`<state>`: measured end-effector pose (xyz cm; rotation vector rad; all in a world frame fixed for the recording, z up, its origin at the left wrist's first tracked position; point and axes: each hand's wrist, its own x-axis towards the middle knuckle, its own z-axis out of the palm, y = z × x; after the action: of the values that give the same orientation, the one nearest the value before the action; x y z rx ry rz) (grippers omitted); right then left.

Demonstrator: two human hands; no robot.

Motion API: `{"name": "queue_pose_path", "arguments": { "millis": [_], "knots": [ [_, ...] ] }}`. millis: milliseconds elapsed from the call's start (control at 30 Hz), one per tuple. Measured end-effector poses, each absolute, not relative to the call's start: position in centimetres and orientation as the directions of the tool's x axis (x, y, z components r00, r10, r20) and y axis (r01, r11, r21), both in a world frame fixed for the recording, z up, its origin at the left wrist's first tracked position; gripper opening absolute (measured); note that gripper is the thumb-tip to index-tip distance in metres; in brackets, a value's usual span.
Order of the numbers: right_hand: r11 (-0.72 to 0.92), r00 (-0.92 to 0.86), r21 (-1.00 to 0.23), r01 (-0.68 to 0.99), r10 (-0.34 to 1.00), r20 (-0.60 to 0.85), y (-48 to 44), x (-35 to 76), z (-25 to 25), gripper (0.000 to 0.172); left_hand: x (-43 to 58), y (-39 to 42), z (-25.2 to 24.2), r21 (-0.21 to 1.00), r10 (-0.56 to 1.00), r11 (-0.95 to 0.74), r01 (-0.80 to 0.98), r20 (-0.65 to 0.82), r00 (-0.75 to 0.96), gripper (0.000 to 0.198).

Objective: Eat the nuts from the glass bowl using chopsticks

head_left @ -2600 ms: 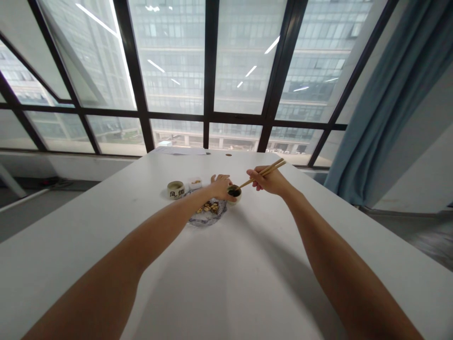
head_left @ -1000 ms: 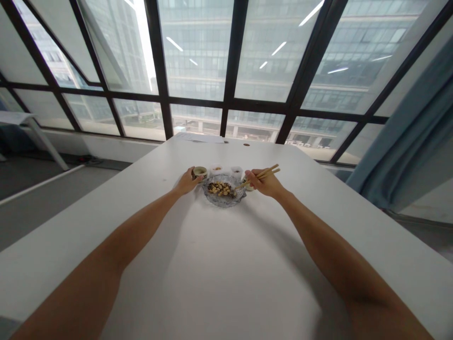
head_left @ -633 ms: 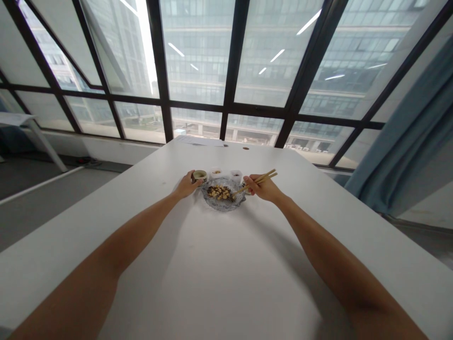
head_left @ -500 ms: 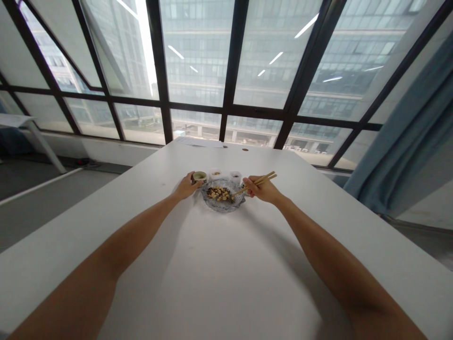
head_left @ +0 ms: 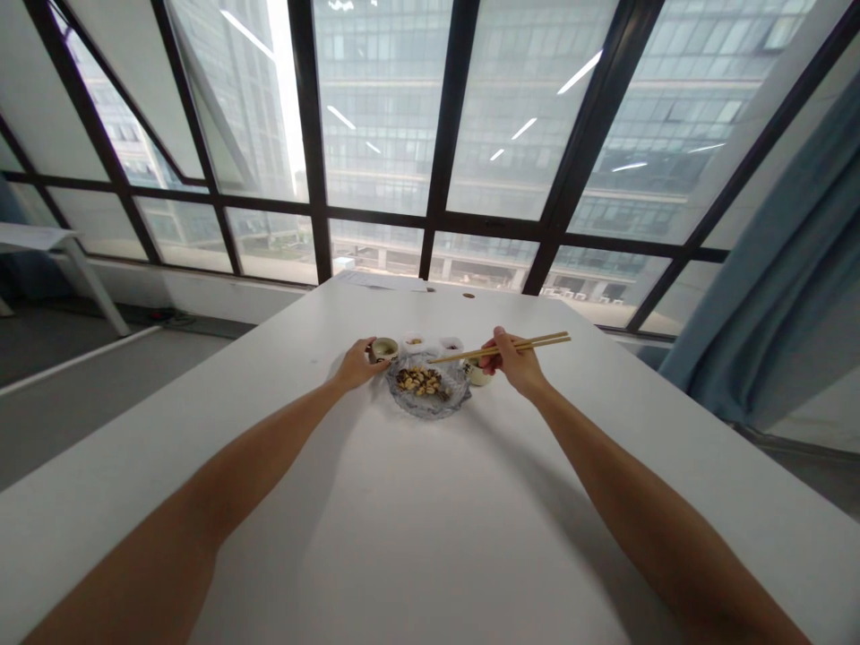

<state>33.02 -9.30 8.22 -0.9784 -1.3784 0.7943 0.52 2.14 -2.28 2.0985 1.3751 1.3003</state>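
Observation:
My left hand [head_left: 358,365] is closed around the side of a small cup [head_left: 385,349] with a pale greenish inside. Between my fingers and thumb, my right hand [head_left: 514,360] grips a pair of wooden chopsticks [head_left: 537,342], whose tips point left over a plate. That clear, crinkled-looking plate [head_left: 430,410] bears a pile of small tan and dark pieces [head_left: 420,382], too small to name surely. Under my right hand stands a second small cup [head_left: 478,374], partly hidden by the fingers and chopsticks.
Two small white dishes, one on the left [head_left: 412,342] and one on the right [head_left: 451,344], stand behind the plate with bits inside. Papers [head_left: 380,281] and a small brown round thing [head_left: 468,296] lie at the far end of the white table [head_left: 430,520]. Windows rise beyond.
My right hand has moved right and lifted the chopsticks, whose tips have left the pieces on the plate. More of the right cup shows. My left hand stays at its cup.

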Motion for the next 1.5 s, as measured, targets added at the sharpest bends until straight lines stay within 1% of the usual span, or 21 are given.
{"name": "queue_pose_path", "arguments": {
  "millis": [67, 133, 333, 467, 567, 700, 867, 1033, 1167, 1233, 1300, 1367, 1400, 1500],
  "knots": [
    [0.395, 0.088, -0.919, 0.004, 0.915, 0.394, -9.0, 33.1, 8.1, 0.062, 0.6, 2.0, -2.2, 0.650, 0.825, -0.527, 0.547, 0.547, 0.144, 0.067],
    [0.384, 0.093, -0.922, -0.046, 0.921, 0.379, -8.7, 33.2, 7.9, 0.061, 0.7, 1.9, -2.2, 0.626, 0.798, -0.564, 0.538, 0.580, 0.160, 0.065],
    [0.395, 0.090, -0.916, -0.072, 0.917, 0.388, -8.2, 33.8, 7.9, 0.061, 0.5, 2.0, -2.1, 0.565, 0.746, -0.625, 0.538, 0.636, 0.199, 0.065],
    [0.394, 0.085, -0.916, -0.071, 0.918, 0.388, -8.0, 34.2, 8.0, 0.061, 0.4, 1.9, -1.9, 0.607, 0.788, -0.576, 0.547, 0.591, 0.172, 0.066],
    [0.390, 0.082, -0.920, -0.026, 0.919, 0.387, -7.9, 34.5, 8.1, 0.063, 0.4, 1.6, -1.8, 0.641, 0.821, -0.531, 0.554, 0.552, 0.148, 0.068],
    [0.396, 0.053, -0.917, 0.048, 0.916, 0.398, -7.9, 34.9, 8.5, 0.066, 0.4, 1.5, -1.6, 0.637, 0.818, -0.538, 0.552, 0.553, 0.159, 0.067],
    [0.393, 0.050, -0.919, 0.038, 0.917, 0.395, -7.9, 35.3, 8.9, 0.067, 0.6, 1.5, -1.4, 0.666, 0.838, -0.499, 0.554, 0.533, 0.114, 0.072],
    [0.389, 0.073, -0.920, 0.043, 0.917, 0.391, -7.7, 36.0, 9.2, 0.066, 0.2, 1.5, -1.3, 0.734, 0.896, -0.394, 0.553, 0.441, 0.053, 0.069],
    [0.392, 0.091, -0.920, 0.025, 0.915, 0.392, -7.5, 36.9, 9.5, 0.063, -0.4, 1.8, -0.8, 0.751, 0.929, -0.334, 0.570, 0.363, 0.066, 0.074],
    [0.401, 0.118, -0.916, 0.018, 0.909, 0.400, -7.5, 37.7, 9.7, 0.062, 0.1, 1.9, 0.0, 0.718, 0.926, -0.331, 0.613, 0.373, 0.063, 0.079],
    [0.418, 0.151, -0.908, 0.036, 0.896, 0.418, -7.6, 38.5, 9.9, 0.063, 1.8, 1.9, 1.3, 0.632, 0.893, -0.379, 0.675, 0.440, 0.089, 0.079],
    [0.436, 0.171, -0.894, 0.108, 0.877, 0.448, -7.9, 39.4, 10.2, 0.065, 4.8, 1.6, 2.8, 0.513, 0.836, -0.482, 0.710, 0.512, 0.197, 0.072],
    [0.440, 0.172, -0.884, 0.160, 0.869, 0.464, -8.0, 39.9, 10.3, 0.065, 6.7, 1.3, 3.6, 0.455, 0.802, -0.545, 0.705, 0.529, 0.278, 0.068],
    [0.433, 0.144, -0.847, 0.308, 0.859, 0.491, -8.7, 41.1, 10.7, 0.066, 12.9, 0.6, 5.5, 0.281, 0.705, -0.687, 0.670, 0.478, 0.523, 0.070]
  ]
}}
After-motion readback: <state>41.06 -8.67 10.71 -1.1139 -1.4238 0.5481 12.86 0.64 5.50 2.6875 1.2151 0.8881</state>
